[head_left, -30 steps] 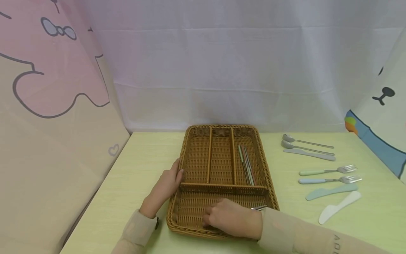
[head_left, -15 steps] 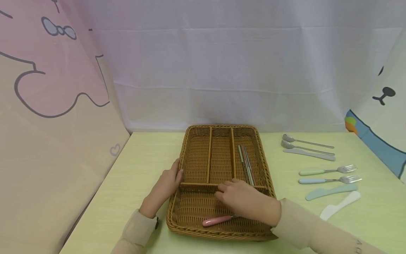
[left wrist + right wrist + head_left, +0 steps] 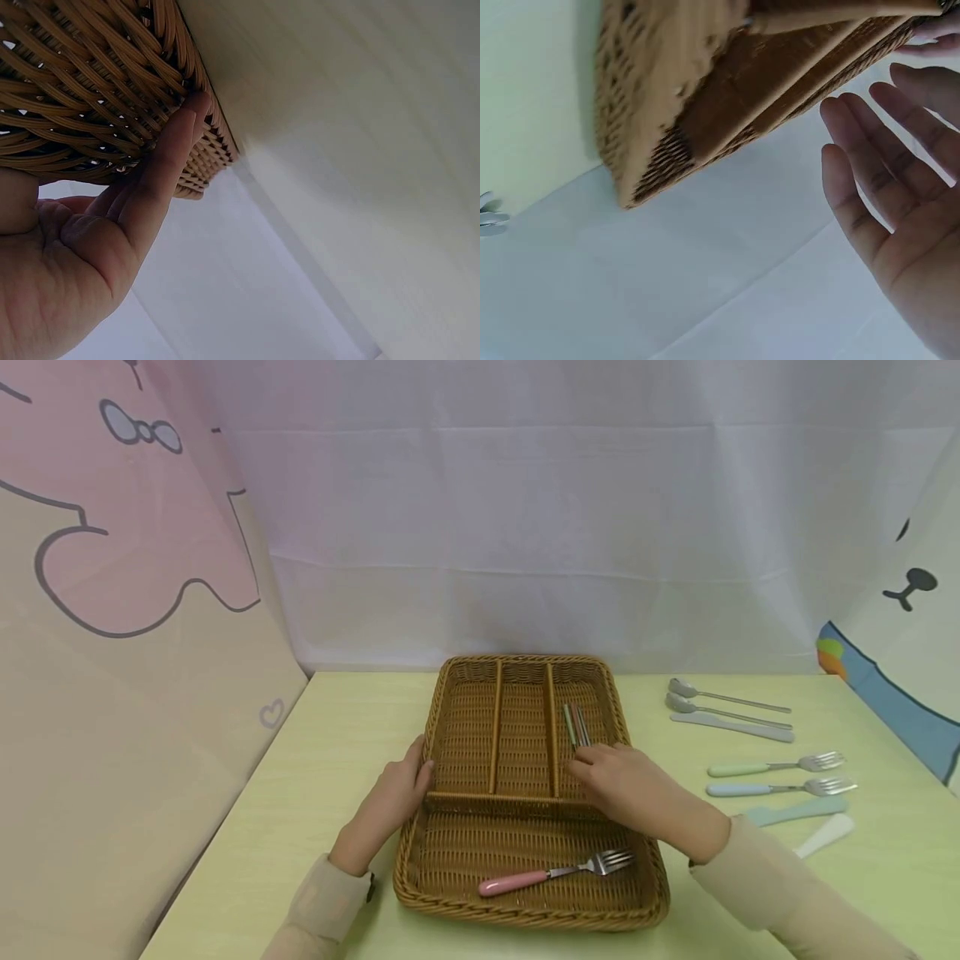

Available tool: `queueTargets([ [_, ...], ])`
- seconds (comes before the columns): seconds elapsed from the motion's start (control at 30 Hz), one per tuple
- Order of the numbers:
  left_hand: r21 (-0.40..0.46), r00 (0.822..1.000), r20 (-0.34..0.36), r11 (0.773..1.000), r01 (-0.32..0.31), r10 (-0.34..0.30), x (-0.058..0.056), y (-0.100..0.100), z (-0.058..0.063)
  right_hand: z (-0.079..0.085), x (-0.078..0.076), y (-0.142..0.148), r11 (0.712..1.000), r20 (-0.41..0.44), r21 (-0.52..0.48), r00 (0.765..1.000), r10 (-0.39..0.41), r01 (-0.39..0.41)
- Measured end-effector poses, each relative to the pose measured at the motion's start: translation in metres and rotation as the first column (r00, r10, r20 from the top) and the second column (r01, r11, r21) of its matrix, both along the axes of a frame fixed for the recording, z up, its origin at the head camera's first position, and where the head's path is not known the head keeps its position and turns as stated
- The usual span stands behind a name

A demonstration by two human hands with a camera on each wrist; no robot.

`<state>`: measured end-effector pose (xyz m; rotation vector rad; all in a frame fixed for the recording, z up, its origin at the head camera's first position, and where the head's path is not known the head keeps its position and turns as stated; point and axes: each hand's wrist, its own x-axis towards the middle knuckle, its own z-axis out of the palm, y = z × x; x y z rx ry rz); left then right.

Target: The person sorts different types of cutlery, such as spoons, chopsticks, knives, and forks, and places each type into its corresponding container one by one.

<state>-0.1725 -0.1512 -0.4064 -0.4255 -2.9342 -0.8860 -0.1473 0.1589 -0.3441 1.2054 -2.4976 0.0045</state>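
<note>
My left hand [image 3: 393, 789] holds the left rim of a brown wicker cutlery basket [image 3: 528, 917], thumb over the edge. In the left wrist view its fingers [image 3: 161, 176] lie along the woven outer wall [image 3: 75, 97]. A fork [image 3: 517, 882] with a pink handle lies in the basket's wide front compartment, tines to the right. My right hand [image 3: 633, 785] is over the basket's right side, holding nothing. Its spread fingers [image 3: 847, 127] show in the right wrist view. Slim green and reddish utensils with metal shafts [image 3: 573, 724] lie in the right rear compartment, partly hidden by that hand.
Right of the basket lie two spoons [image 3: 731, 710], a grey knife [image 3: 731, 726], a green-handled fork [image 3: 738, 769], a blue-handled fork [image 3: 738, 789], a teal knife [image 3: 798, 811] and a white knife [image 3: 828, 833], partly covered by my right sleeve. White cloth [image 3: 525, 527] hangs behind the table.
My right hand has let go of the pink-handled fork in the front compartment and moved up and right to the basket's right side. The left hand stays at the left rim.
</note>
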Motion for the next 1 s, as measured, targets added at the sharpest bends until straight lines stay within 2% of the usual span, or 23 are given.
queueTargets([
  [0.27, 0.005, 1.0, -0.008, 1.0, 0.005, -0.005, 0.0, 0.0, -0.001, -0.001, -0.011, 0.037, 0.992, 0.062, -0.049, 0.991, -0.115, 0.119],
  [0.43, 0.008, 0.998, -0.053, 0.999, 0.035, -0.034, 0.001, 0.0, -0.001, -0.006, -0.015, 0.062, 0.981, 0.094, -0.057, 0.979, -0.179, 0.185],
  [0.6, 0.008, 1.0, -0.016, 1.0, 0.007, -0.006, -0.001, 0.0, -0.002, -0.014, -0.019, 0.086, 0.959, 0.189, -0.058, 0.947, -0.261, 0.276],
  [0.77, -0.001, 1.0, -0.009, 1.0, -0.005, 0.005, -0.001, 0.001, -0.002, -0.026, -0.025, 0.112, 0.936, 0.273, -0.046, 0.906, -0.325, 0.349],
  [0.9, 0.005, 1.0, -0.001, 1.0, -0.01, 0.01, -0.001, 0.001, -0.001, -0.035, -0.03, 0.129, 0.924, 0.331, -0.053, 0.88, -0.342, 0.379],
  [1.0, 0.007, 1.0, 0.004, 1.0, -0.008, 0.008, -0.001, 0.001, -0.002, -0.041, -0.032, 0.139, 0.921, 0.35, -0.058, 0.872, -0.342, 0.384],
])
